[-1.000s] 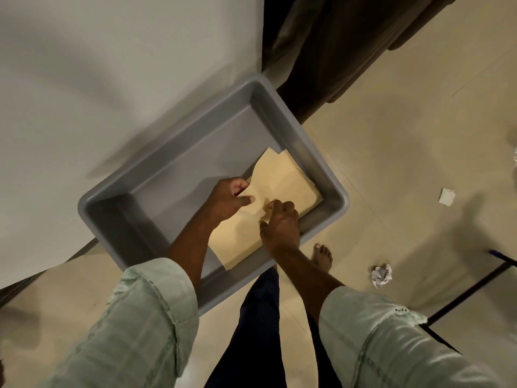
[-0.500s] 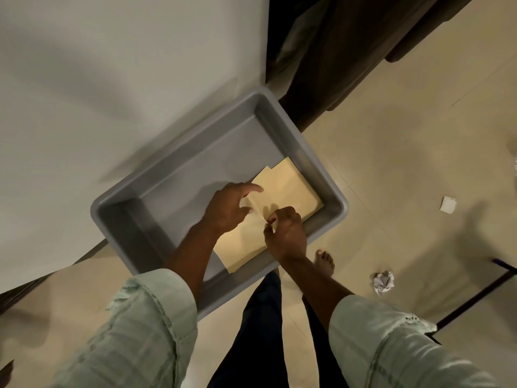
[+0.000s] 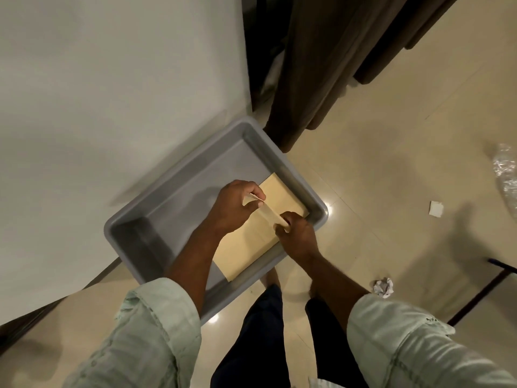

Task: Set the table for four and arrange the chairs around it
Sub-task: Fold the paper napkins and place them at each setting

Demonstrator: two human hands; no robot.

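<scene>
left hand (image 3: 235, 207): over the grey bin (image 3: 179, 219), thumb and curled fingers pinched one end of a thin tan sheet (image 3: 270, 213) (placemat or napkin, too blurred to say which).
right hand (image 3: 296, 233): fingers curled, pinched the other end of the same tan sheet, just inside the bin's near-right wall.
tan sheet: lifted edge-on between both hands, held above the stack (image 3: 249, 247), seen as a narrow strip.
stack: flat tan sheets lay on the bin floor, pushed into the right-hand part, against the right wall; rest of the floor was bare grey.
grey bin: rectangular plastic tub, sat on the white tabletop (image 3: 112, 93) at its corner, part of it overhanging the floor.
sleeves: pale green, rolled to the forearms on both arms.
legs: dark trousers below the bin, bare feet partly hidden by the arms.
floor (image 3: 391, 163): glossy beige tile.
crumpled paper (image 3: 383, 287): on the floor, right of the right forearm.
small white square (image 3: 436, 209): on the floor, well apart from the bin.
clear plastic wrap (image 3: 506, 175): at the right edge.
brown curtain (image 3: 321, 60): hung beyond the bin's far corner.
</scene>
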